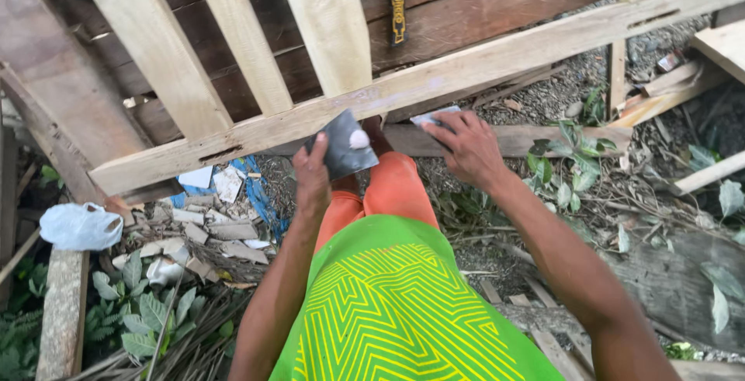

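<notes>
The left hand [312, 173] is closed around the lower edge of a dark flat board [347, 147], thumb on the near side and fingers behind, holding it tilted up in front of the person's orange-clad knee [396, 187]; a small lump of white putty [359, 140] sits on the board's face, just up and to the right of the thumb. The right hand [468, 148] is off to the right of the left one, near but not touching it, fingers curled over a pale flat tool [432, 117] whose light end pokes out to the left of the knuckles; how firmly it is gripped cannot be told. That tool end lies against, or just below, the long pale wooden rail [256, 134] that runs slantwise right above both hands. Three pale slats [240, 32] rise from the rail beyond the left hand, with dark planks behind them. A yellow-and-black tool [397, 1] lies on the planks well above the right hand. Below and to the left of the left hand lies rubble with broken tile pieces [209, 226], and further left a white plastic bag [79, 226]. Green leafy weeds [566, 164] grow just to the right of the right hand.
</notes>
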